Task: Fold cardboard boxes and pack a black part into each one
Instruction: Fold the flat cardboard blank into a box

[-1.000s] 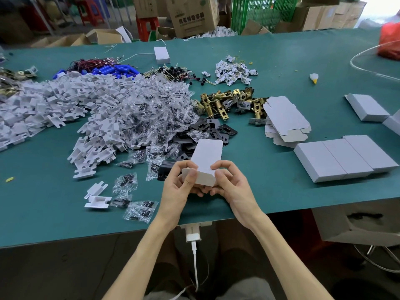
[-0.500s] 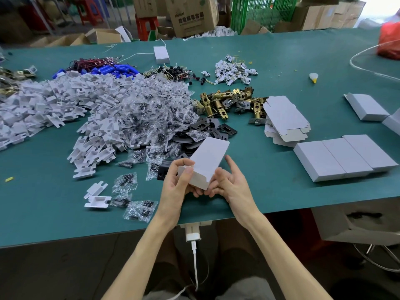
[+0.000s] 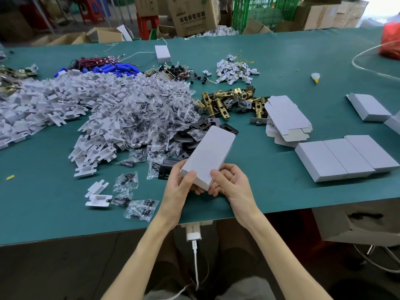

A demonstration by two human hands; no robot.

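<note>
A closed white cardboard box (image 3: 208,155) is held above the green table (image 3: 270,165), its far end tilted up to the right. My left hand (image 3: 180,187) grips its near left corner, thumb on top. My right hand (image 3: 229,184) holds the near right corner, thumb on top and fingers curled beneath. A black part (image 3: 166,171) lies on the table just left of the box, partly hidden by it. More black plates (image 3: 194,135) lie behind the box. A stack of flat unfolded boxes (image 3: 285,120) sits to the right.
Three folded white boxes (image 3: 344,158) lie side by side at the right, another (image 3: 368,109) further back. Piles of white plastic pieces (image 3: 65,105), clear screw bags (image 3: 151,113) and brass latches (image 3: 229,100) fill the middle and left. The table's near edge runs below my wrists.
The box has turned in my hands, its far end swinging to the right and lower. My right thumb has come down onto the near right corner.
</note>
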